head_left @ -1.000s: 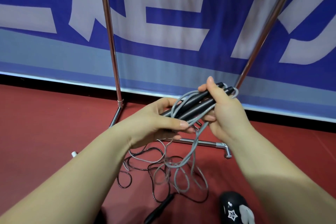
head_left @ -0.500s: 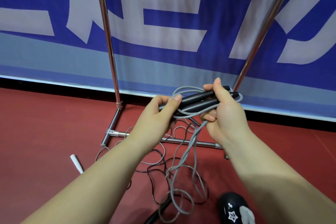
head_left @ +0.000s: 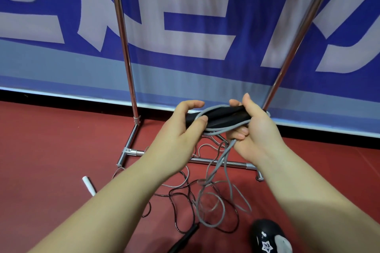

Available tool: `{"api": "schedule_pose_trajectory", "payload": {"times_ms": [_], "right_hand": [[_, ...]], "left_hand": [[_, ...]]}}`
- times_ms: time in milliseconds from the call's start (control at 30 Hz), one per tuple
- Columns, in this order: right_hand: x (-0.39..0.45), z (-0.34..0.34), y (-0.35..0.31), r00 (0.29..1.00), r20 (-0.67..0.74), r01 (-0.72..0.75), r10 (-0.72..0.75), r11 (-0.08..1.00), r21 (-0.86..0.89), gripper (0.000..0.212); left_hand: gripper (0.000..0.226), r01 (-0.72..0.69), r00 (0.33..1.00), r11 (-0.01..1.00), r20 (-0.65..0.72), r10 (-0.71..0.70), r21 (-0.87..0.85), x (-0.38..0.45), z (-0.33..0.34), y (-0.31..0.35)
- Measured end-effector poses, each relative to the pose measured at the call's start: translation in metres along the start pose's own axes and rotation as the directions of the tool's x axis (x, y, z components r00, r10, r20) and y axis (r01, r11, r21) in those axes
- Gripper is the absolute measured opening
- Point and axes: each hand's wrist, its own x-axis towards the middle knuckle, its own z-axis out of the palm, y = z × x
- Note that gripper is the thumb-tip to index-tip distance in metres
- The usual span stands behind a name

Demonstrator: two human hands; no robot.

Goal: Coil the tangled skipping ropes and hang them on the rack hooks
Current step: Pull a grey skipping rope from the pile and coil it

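Two black handles (head_left: 224,117) of a grey skipping rope lie side by side between my hands, above the floor. My right hand (head_left: 253,129) grips their right ends. My left hand (head_left: 181,129) holds the left ends and pinches a turn of the grey cord (head_left: 224,129) that wraps around them. The loose grey cord hangs down to a tangle (head_left: 213,201) on the red floor, mixed with a thin dark rope (head_left: 181,197). The chrome rack (head_left: 123,47) stands just behind; its hooks are out of view.
The rack's base bars (head_left: 218,161) lie on the floor under my hands. A white handle (head_left: 88,186) sits at the left, a black handle (head_left: 185,238) at the bottom. My black shoe (head_left: 269,238) is at lower right. A blue banner (head_left: 205,26) stands behind.
My left hand has carried the grey cord over the handles, adding a turn. More loose cord has lifted off the floor. Both hands sit slightly lower in view.
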Motion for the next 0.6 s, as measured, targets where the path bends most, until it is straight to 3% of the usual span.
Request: {"api": "schedule_pose_trajectory", "payload": {"times_ms": [100,233,400,600], "right_hand": [[-0.001,0.003,0.005,0.999,-0.005,0.036,-0.036,0.999,-0.027,0.038],[-0.004,0.007,0.006,0.993,0.001,0.121,-0.121,0.989,-0.085,0.038],[-0.005,0.006,-0.003,0.997,0.020,0.080,-0.079,0.995,-0.061,0.039],[-0.004,0.002,-0.001,0.999,0.043,0.015,-0.010,0.994,-0.108,0.042]], "left_hand": [[0.022,0.019,0.993,0.999,-0.117,-0.023,-0.034,0.000,0.004,-0.003],[0.029,0.019,0.984,0.999,-0.176,-0.013,0.028,0.000,0.004,-0.005],[0.043,0.008,0.999,1.000,-0.034,-0.007,0.030,0.001,-0.001,-0.005],[0.034,-0.048,0.998,0.999,-0.032,0.048,-0.003,0.001,-0.007,0.000]]}}
